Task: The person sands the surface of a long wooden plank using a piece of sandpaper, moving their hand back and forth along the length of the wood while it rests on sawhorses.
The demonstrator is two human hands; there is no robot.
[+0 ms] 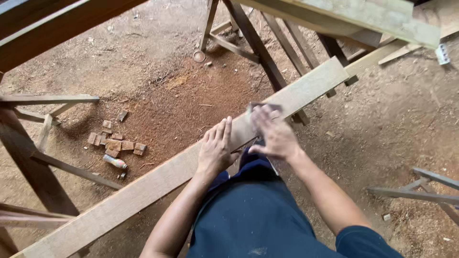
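Small wood blocks lie on the dirt floor at the left. A long plank runs diagonally across. The left hand presses flat on it, fingers together and straight. Just beside it, the blurred right hand grips a dark sanding sheet against the plank

A long pale wooden plank runs from seven o'clock up to one o'clock, its far end resting on a dark wooden trestle, above a dirt floor strewn with reddish sawdust. On the floor at nine o'clock lies a cluster of small wooden offcut blocks, with a small cylindrical bottle just beside them. A small round ring-shaped object lies on the floor at twelve o'clock, near the trestle's legs.
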